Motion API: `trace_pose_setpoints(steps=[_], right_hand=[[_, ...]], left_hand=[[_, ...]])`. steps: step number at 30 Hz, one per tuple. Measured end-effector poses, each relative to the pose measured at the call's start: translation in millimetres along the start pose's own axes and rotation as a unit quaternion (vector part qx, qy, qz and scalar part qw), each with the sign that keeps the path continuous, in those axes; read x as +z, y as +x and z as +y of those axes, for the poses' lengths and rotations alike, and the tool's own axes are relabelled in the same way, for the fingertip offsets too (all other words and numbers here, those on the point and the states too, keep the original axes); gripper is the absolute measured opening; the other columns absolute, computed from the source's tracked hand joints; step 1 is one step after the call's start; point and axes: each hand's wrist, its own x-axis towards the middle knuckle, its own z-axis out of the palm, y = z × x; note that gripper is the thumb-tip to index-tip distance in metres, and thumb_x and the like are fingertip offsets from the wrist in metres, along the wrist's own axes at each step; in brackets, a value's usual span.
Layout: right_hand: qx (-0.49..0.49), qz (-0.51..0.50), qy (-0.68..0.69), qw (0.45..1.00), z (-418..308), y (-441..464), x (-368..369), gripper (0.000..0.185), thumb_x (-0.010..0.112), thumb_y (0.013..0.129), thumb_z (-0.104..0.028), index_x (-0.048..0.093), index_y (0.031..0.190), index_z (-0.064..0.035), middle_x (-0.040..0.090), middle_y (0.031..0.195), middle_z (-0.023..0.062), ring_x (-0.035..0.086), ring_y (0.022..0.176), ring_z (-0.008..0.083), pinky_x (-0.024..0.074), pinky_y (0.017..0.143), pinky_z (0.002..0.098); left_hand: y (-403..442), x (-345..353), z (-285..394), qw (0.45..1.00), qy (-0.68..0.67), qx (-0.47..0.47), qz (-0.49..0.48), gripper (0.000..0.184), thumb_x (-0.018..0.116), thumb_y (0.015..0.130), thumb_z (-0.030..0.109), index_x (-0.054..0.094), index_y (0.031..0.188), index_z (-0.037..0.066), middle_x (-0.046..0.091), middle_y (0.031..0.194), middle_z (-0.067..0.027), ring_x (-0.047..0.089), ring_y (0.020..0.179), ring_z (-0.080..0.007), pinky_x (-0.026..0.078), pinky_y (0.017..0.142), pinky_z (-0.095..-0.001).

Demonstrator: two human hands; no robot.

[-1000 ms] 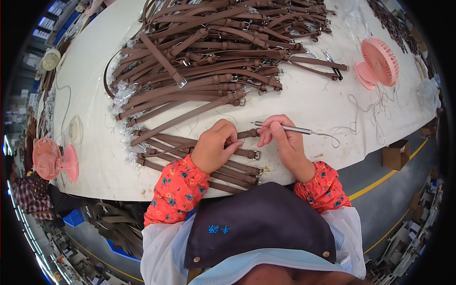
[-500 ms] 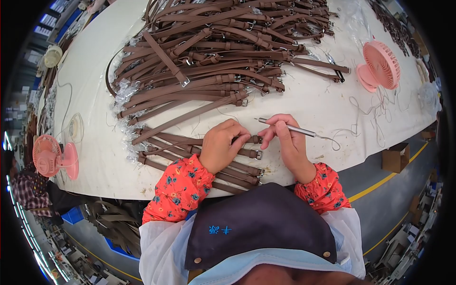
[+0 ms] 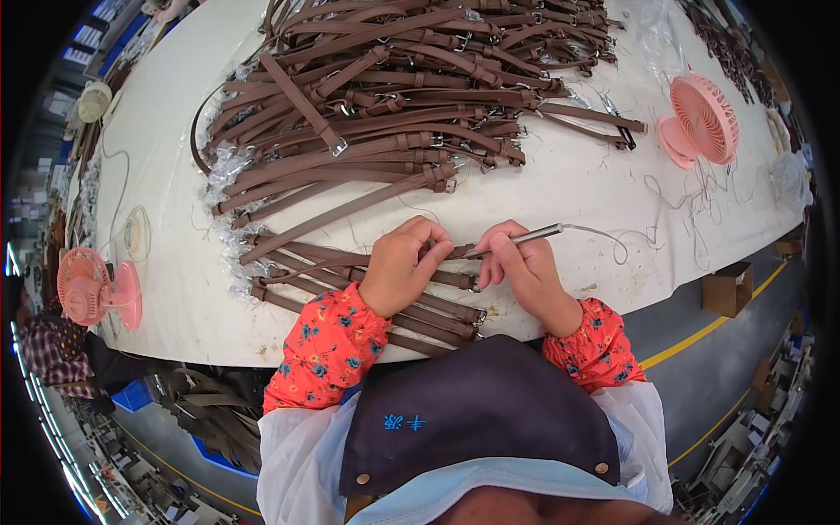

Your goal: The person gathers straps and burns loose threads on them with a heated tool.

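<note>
My left hand [image 3: 402, 267] is closed around a brown belt [image 3: 350, 260], pinching it near its buckle end. In my right hand [image 3: 527, 273] is a slim metal pen-shaped tool [image 3: 540, 234] with a thin wire [image 3: 612, 234] trailing from its back end. The tool points left, and its tip is at the belt's end beside my left fingertips. Whether the tip touches the belt I cannot tell. More brown belts with silver buckles [image 3: 477, 317] lie under and below my left hand.
A large pile of brown belts [image 3: 376, 114] with clear plastic wrap [image 3: 229, 188] covers the back of the white table [image 3: 560, 188]. One pink fan [image 3: 703, 120] stands at the right, another pink fan [image 3: 85, 284] at the left. A cardboard box [image 3: 728, 290] sits on the floor.
My right hand has moved slightly left and turned the tool, so its tip now meets the belt's end area and its back end points up to the right. The left hand keeps its hold.
</note>
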Motion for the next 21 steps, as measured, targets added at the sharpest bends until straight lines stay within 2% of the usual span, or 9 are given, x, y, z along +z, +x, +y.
trace_pose_setpoints(steps=[7,21], right_hand=[[0.002,-0.009,-0.01,1.0,-0.5,0.6,0.3,0.037,0.047,0.109,-0.028,0.064,0.098,0.0035,0.058,0.067,0.0039,0.063,0.06,0.0112,0.049,0.055,0.0263],[-0.001,-0.012,-0.017,1.0,0.1,1.7,0.9,0.037,0.047,0.109,-0.028,0.063,0.099,0.0036,0.059,0.068,0.0039,0.064,0.06,0.0114,0.0503,0.056,0.0263]], left_hand=[[-0.4,0.4,-1.6,0.999,-0.036,-0.024,-0.017,0.007,0.067,0.094,0.007,0.065,0.094,0.001,0.063,0.084,-0.005,0.055,0.069,-0.0113,0.045,0.063,-0.0262],[0.1,0.1,0.3,0.999,-0.032,-0.021,-0.018,0.008,0.068,0.093,0.009,0.065,0.094,0.001,0.063,0.083,-0.0046,0.054,0.067,-0.0118,0.044,0.062,-0.0267]])
